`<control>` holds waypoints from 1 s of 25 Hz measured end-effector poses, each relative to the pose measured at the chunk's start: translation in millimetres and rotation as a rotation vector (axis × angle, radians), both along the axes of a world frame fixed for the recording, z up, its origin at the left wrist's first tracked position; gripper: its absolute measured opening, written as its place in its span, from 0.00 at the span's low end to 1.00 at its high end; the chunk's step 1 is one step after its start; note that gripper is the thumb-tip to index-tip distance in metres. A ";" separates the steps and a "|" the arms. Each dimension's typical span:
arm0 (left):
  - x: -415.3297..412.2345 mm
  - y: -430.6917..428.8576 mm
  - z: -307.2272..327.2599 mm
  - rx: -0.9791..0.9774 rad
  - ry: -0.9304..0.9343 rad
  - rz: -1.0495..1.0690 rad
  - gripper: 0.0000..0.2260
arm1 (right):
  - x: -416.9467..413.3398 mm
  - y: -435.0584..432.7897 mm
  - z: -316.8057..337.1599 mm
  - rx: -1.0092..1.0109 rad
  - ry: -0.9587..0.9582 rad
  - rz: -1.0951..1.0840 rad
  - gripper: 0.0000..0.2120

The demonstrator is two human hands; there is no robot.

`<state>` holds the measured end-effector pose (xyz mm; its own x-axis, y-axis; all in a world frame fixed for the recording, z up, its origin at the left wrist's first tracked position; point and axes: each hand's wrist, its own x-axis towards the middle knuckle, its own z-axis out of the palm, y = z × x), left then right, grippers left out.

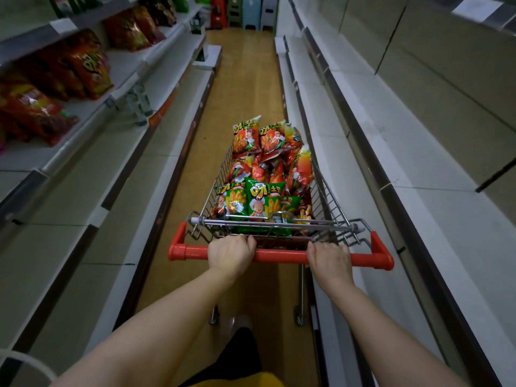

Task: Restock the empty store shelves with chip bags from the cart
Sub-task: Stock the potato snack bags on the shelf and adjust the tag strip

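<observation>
- Your left hand (231, 252) is wrapped over the red handle bar (279, 256) of the cart (329, 196), fingers curled down over its far side, a little in from the bar's left end.
- Your right hand (329, 259) grasps the same bar in the same way, a little in from the right end, with a bare stretch of red bar between the two hands.
- The chip bags (262, 177) are piled in the wire basket just beyond the bar, directly ahead of both hands and not touched by either.
- Nearest your knuckles, green bags (261, 202) stand upright against the basket's near wall, just behind the folding child-seat frame.
- Farther out, red-orange bags (272, 136) are heaped higher, their tops rising above the far rim of the basket.
- The cart stands in the middle of a narrow aisle on a tan floor (243, 79), its length in line with the aisle.
- The right shelves (418, 169) run beside the cart as bare white tiers with dark front edges, close to the basket's right side.
- The left shelves (111, 169) are bare on the lower tiers; the upper left tiers carry large red snack bags (86, 65), well apart from your hands.
- At the aisle's far end stands a row of stacked plastic stools (240, 9), too blurred to describe further.
</observation>
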<state>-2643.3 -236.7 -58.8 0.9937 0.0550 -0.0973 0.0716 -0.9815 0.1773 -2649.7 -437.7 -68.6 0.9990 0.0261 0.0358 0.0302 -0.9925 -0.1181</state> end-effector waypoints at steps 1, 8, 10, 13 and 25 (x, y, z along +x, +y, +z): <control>7.6 0.9 -1.0 0.004 0.004 -0.009 0.21 | 8.4 -0.2 -0.9 -0.015 0.019 -0.003 0.28; 74.7 6.2 -1.8 0.056 0.009 -0.054 0.20 | 72.8 3.8 -2.0 -0.030 0.042 -0.004 0.22; 100.8 7.6 -4.1 0.057 0.002 -0.039 0.20 | 98.2 4.1 -3.5 -0.036 0.047 -0.003 0.23; 141.3 8.5 -3.3 0.078 -0.008 -0.045 0.19 | 139.3 5.3 -4.8 -0.024 0.062 -0.010 0.23; 312.4 13.9 4.5 0.185 -0.003 -0.209 0.10 | 317.3 9.5 0.0 -0.014 0.096 -0.018 0.21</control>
<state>-2330.9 -222.8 -54.3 0.9856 -0.1347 -0.1018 -0.1360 -0.9907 -0.0059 -2332.3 -428.2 -68.6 0.9981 0.0084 -0.0605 0.0020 -0.9944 -0.1058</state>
